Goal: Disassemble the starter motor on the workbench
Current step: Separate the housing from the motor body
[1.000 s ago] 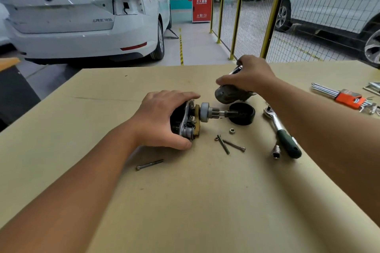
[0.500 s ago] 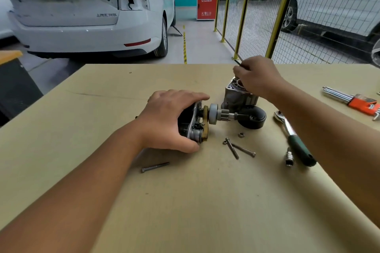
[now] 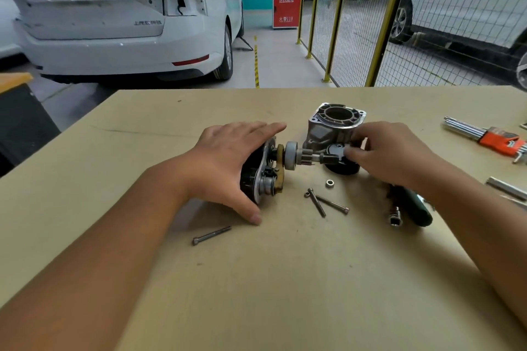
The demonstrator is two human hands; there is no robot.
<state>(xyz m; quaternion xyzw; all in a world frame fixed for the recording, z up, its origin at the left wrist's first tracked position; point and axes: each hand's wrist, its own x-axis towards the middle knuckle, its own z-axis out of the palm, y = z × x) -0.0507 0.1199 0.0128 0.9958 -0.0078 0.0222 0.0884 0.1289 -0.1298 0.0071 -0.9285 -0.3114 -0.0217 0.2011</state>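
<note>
Starter motor (image 3: 268, 171) parts lay spread near the middle of the workbench (image 3: 256, 293) when I looked. My left hand (image 3: 228, 162) rested over the dark motor body, which lay on its side, palm on top, fingers fairly straight along the upper edge and thumb down against the bench; it steadied the body rather than clenching it. From that body the pinion shaft (image 3: 302, 155) stuck out to the right, its tip reaching a black cap (image 3: 339, 162) just beside it. My right hand (image 3: 390, 157) had its fingertips on that black cap, fingers curled toward it; I could not tell whether they actually pinched it or only touched. Directly behind the cap stood the grey aluminium nose housing (image 3: 333, 125), upright with its round opening facing up.

In front of the cap lay a small nut (image 3: 330, 183), then two long bolts (image 3: 325, 204) crossing each other, and a third bolt (image 3: 211, 235) apart, nearer me and to the left. Under my right forearm I saw a ratchet handle (image 3: 413, 208) with a socket (image 3: 395, 218) beside it. A set of hex keys (image 3: 484, 135) in an orange holder sat at the far right edge.
</note>
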